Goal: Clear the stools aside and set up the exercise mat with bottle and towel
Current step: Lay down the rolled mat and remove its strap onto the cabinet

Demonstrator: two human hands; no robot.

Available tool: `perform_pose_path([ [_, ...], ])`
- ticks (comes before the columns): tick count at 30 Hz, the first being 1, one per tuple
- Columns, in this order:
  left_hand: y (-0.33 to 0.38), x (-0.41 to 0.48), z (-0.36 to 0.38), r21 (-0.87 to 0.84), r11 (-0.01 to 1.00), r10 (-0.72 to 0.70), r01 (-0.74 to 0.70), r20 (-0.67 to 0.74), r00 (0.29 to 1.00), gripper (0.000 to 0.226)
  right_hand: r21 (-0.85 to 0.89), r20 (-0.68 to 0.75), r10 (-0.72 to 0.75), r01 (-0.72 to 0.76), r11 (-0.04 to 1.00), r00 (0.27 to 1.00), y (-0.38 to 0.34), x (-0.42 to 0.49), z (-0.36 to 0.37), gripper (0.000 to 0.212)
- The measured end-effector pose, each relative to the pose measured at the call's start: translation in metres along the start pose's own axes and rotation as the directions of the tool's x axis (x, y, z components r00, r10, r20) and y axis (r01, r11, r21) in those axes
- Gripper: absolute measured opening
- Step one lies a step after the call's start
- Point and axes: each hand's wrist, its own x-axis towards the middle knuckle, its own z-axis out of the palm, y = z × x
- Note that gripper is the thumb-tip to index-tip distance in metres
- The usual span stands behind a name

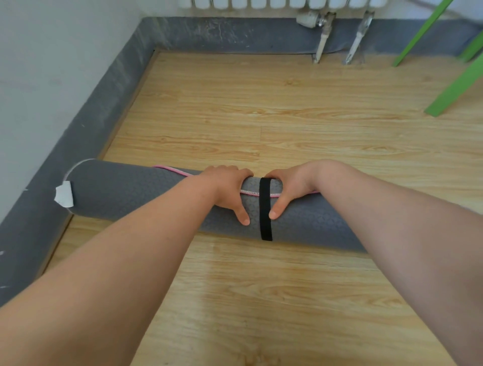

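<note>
- Right now the left hand [230,186] grips the mat [125,190]: fingers curled over the far side of the roll, thumb [243,216] pressed down on the near side.
- Just beside it, the right hand [291,186] holds the roll the same way, fingers over the top and thumb [277,210] pointing down the front.
- Between the two thumbs a black strap [266,216] wraps round the roll. Both thumbs sit very close to it; whether they touch it I cannot tell.
- The mat is grey, rolled tight, with a pink stitched edge showing near the hands. It lies across the middle of the frame on the wooden floor [261,117].
- Its left end has a white tag [64,194] and sits close to the grey skirting [78,135] at the left of the frame; its right end is hidden behind the right forearm.
- Both bare forearms reach in from the bottom corners.
- At the upper right, well apart from the mat, stand green stool legs [456,87].
- Along the top edge, white pipes [322,39] drop from a radiator [261,3] to the floor.
</note>
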Motion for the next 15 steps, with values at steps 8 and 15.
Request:
perform_pose_path([
  [8, -0.004, -0.001, 0.002, 0.148, 0.988, 0.019, 0.034, -0.341, 0.94, 0.1, -0.132, -0.363, -0.102, 0.057, 0.99, 0.926, -0.009, 0.004, 0.001, 0.108],
  [15, -0.011, 0.01, 0.015, 0.242, 0.966, 0.036, 0.088, -0.468, 0.883, 0.099, -0.352, -0.645, -0.238, -0.005, 0.936, 0.727, 0.003, 0.021, 0.019, 0.11],
])
